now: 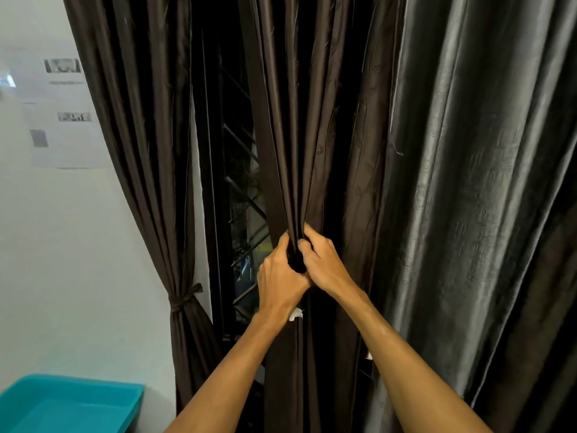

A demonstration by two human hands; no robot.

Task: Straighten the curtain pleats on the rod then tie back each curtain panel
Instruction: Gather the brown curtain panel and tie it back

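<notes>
Grey curtain panel (487,195) fills the right side, shiny, hanging loose in broad folds, untied. Next to it the middle dark brown curtain panel (312,126) hangs centre frame, its pleats drawn together into a narrow bunch at your hands. Left dark brown curtain panel (137,120) hangs against the white wall (62,245), already cinched low down by a dark tieback (184,300), fabric flaring out below the knot. Between the left and middle panels there's a dark window gap with a metal grille (240,170), diagonal bars visible. Papers (62,114) stuck on the wall upper left, print blurred. Teal plastic bin (71,404) sits at bottom left, near the foot of the left panel, only partly in frame.

Your left hand (281,276) and right hand (324,260) are touching each other, both wrapped around the gathered bunch of the middle panel. Left fingers (285,242) curl round the fabric from the left side; right fingers (307,242) curl in from the right, both sets closed tight on the cloth, which shows as a dark fold between them. Small white scrap (296,314) pokes out just below your left wrist, against the fabric; can't tell what it is. Another small white bit (369,355) shows by your right forearm.
</notes>
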